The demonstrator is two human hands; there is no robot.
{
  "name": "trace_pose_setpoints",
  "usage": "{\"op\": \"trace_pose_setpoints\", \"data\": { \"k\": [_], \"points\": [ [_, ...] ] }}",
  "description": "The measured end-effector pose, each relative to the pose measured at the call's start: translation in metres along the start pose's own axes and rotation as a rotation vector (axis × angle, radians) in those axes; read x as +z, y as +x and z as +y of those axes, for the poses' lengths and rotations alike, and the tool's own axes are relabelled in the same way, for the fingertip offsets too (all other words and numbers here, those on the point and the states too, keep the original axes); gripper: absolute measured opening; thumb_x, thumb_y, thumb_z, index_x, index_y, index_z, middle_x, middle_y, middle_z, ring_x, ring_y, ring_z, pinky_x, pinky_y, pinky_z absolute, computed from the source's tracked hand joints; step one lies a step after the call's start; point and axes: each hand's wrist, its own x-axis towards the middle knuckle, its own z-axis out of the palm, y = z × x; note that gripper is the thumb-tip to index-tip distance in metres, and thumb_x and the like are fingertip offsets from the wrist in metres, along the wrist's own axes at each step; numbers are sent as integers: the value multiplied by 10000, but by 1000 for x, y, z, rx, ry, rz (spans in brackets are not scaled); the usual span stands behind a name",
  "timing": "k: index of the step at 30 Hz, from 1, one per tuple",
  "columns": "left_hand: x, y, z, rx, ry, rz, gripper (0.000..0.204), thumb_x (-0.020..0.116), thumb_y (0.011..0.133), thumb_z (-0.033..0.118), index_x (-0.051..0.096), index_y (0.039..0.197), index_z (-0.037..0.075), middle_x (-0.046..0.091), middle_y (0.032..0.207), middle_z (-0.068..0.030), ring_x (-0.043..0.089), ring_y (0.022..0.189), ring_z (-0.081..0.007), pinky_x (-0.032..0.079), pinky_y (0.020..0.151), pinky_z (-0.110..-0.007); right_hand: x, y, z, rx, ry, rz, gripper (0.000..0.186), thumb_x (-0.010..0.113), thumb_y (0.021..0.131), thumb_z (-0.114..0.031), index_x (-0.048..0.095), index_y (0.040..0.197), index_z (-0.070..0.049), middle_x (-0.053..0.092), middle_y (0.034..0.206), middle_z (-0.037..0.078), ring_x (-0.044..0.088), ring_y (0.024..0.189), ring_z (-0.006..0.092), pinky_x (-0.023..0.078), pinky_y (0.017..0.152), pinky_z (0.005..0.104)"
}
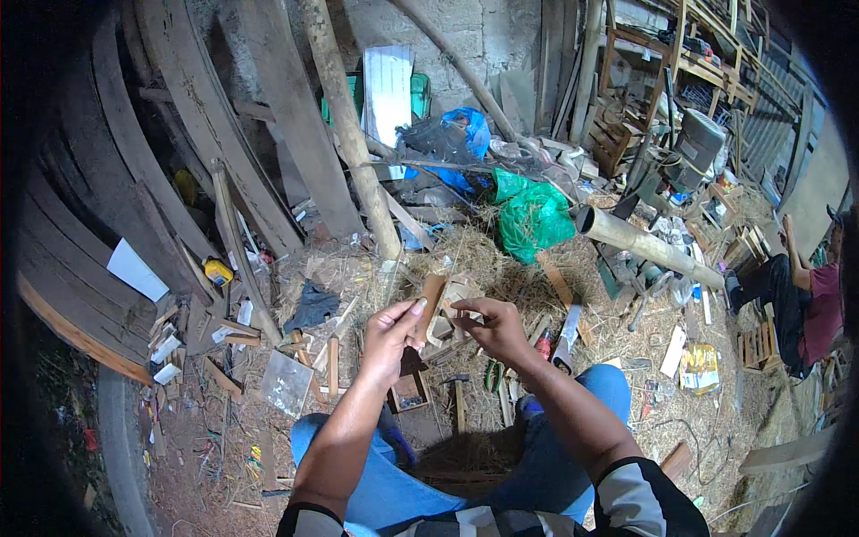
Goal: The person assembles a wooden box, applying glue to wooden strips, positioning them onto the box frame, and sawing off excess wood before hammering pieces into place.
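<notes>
My left hand (pixel 394 336) grips an upright brown wooden piece (pixel 432 295), its thumb and fingers closed on it, with a pale edge along its right side. My right hand (pixel 492 333) is just to the right, index finger reaching toward the piece and the other fingers curled; what they hold is too small or hidden to make out. Below the hands on the ground lie a small open wooden box (pixel 409 390), a hammer (pixel 459 403) and a hand saw (pixel 566 338). A dark cloth (pixel 311 304) lies left of my hands.
Leaning planks (pixel 161 161) and a post (pixel 362 161) stand at the left and back. A green sack (pixel 528 224), bamboo pole (pixel 644 246), yellow jug (pixel 217 271) and wood scraps surround me. Another person (pixel 810 313) sits at the right. A metal sheet (pixel 284 383) lies near my left forearm.
</notes>
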Motion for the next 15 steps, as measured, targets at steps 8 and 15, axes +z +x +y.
{"op": "trace_pose_setpoints", "data": {
  "k": [8,15],
  "points": [
    [-3,2,-9,63,-12,-41,233,697,963,193,688,1118,19,681,814,-6,601,603,-65,534,529,-236,0,2,-2,4,-23,6,239,778,856,-197,756,1087,-139,744,993,118,731,875,291,557,760,377],
    [4,1,-6,50,-66,-43,220,712,947,165,683,1111,20,712,889,-33,637,645,-76,560,544,-247,-1,1,-1,6,-18,22,237,782,851,-193,758,1080,-137,744,980,120,730,866,291,555,748,377]
  ]
}}
